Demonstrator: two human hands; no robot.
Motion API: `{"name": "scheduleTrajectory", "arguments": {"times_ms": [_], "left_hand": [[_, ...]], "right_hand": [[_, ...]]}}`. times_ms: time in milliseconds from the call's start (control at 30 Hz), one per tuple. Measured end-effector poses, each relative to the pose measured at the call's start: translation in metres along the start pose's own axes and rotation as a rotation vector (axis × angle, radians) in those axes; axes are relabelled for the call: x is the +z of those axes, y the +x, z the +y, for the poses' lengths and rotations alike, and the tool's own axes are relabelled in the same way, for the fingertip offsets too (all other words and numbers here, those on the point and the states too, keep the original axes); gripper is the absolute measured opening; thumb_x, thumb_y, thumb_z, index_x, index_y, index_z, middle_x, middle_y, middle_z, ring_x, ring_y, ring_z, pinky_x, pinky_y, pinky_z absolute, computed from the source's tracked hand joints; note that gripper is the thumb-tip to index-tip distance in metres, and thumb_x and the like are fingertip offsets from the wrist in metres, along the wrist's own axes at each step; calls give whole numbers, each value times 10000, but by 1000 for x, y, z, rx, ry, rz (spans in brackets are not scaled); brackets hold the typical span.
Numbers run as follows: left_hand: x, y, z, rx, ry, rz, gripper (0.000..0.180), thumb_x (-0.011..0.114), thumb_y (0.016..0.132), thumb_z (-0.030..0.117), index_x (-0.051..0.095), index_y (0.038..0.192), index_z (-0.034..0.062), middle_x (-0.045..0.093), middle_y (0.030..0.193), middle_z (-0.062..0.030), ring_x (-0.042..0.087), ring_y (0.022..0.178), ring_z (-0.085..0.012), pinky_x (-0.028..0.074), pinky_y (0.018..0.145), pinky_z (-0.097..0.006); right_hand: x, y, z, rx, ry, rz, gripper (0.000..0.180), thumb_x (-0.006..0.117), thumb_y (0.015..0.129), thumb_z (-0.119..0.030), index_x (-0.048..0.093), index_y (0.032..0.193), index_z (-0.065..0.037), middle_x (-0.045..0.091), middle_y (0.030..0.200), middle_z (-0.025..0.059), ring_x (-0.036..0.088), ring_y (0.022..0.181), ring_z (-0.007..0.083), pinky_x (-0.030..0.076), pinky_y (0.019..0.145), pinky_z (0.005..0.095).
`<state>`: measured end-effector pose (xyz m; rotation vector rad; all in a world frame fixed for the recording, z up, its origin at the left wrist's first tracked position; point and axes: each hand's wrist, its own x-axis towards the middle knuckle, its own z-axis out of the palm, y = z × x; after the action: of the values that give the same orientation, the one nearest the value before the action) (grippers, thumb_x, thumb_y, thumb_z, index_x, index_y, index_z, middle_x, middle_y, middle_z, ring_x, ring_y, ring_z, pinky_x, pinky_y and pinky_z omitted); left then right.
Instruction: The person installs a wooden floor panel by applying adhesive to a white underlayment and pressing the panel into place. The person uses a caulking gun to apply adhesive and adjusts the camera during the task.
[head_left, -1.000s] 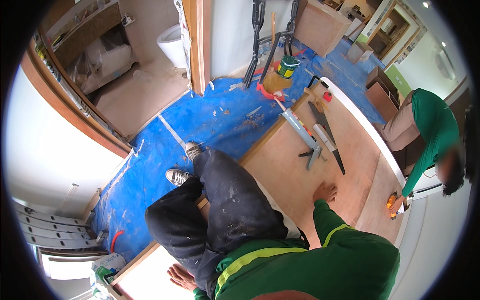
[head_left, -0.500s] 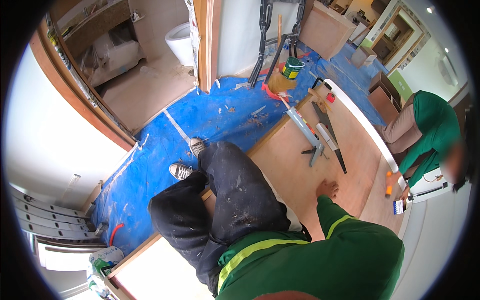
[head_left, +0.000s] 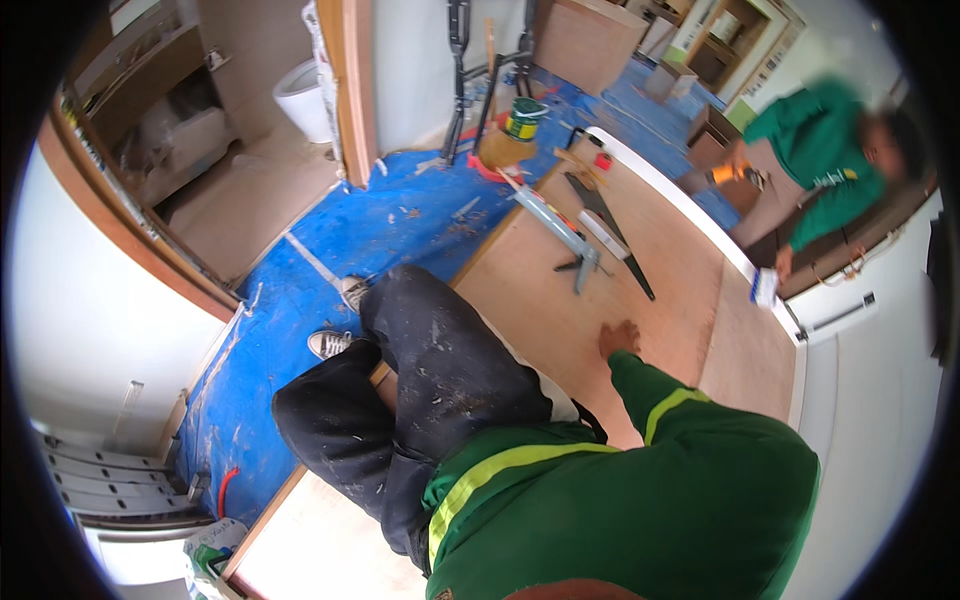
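My right hand (head_left: 620, 338) lies flat on a light plywood panel (head_left: 510, 270), fingers spread and holding nothing. My left hand is out of sight. Beyond the right hand on the panel are a grey caulking gun (head_left: 556, 232) with a tube in it and a handsaw (head_left: 632, 270) with a dark blade and a pale grip. A small red item (head_left: 603, 160), perhaps a tape measure, sits near the panel's far end. My bent legs (head_left: 440, 350) in dark, dusty trousers stretch to the left of the hand.
A co-worker (head_left: 815, 150) in green at the right holds an orange tool (head_left: 730, 174) and a blue-and-white box (head_left: 764, 288). Blue sheeting (head_left: 430, 200) covers the floor. A green bucket (head_left: 524, 120) stands by folded black legs (head_left: 458, 80). A ladder (head_left: 120, 480) lies at lower left.
My view has swung, so most things sit farther left. The co-worker has straightened up, lifting the orange tool off the panel's edge. My right hand stays on the panel.
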<state>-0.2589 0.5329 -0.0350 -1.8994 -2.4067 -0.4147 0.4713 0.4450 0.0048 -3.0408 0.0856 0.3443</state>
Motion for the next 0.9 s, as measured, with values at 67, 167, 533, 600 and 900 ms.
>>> {"name": "scheduleTrajectory", "arguments": {"times_ms": [67,167,533,600,900], "left_hand": [[4,2,-4,3,9,-2,819,430,1068,653,420,1697,128,367,1742,-164,326,1617,-387,263,1289,-605],[10,6,-8,-5,3,11,833,422,1065,669,413,1702,132,356,1752,-154,314,1625,-381,250,1294,-608],[16,11,-82,-212,115,163,884,390,1054,729,385,1717,145,315,1787,-118,267,1654,-358,202,1313,-616],[25,8,-103,-266,90,147,890,386,1052,736,382,1719,146,310,1791,-114,262,1657,-356,197,1315,-617],[38,-227,-248,-1610,324,-22,936,357,1042,790,357,1732,157,273,1822,-82,221,1683,-336,154,1332,-624]], "right_hand": [[-11,-4,2,-27,-23,-45,949,485,1069,-657,244,1725,-15,220,1790,242,243,1638,461,294,1255,695],[-22,-4,3,-71,-57,-78,955,493,1063,-664,279,1701,13,248,1752,297,276,1607,496,303,1266,652],[-27,-61,-22,-349,-289,-296,927,576,1022,-658,492,1561,91,404,1628,377,406,1510,521,410,1219,587],[-23,-21,1,-530,-305,-271,911,625,1002,-642,542,1512,109,465,1573,398,452,1478,525,443,1189,582],[-72,90,-151,-1313,15,-89,648,753,1015,-346,607,1471,89,643,1499,252,610,1369,421,483,1176,488]]}}
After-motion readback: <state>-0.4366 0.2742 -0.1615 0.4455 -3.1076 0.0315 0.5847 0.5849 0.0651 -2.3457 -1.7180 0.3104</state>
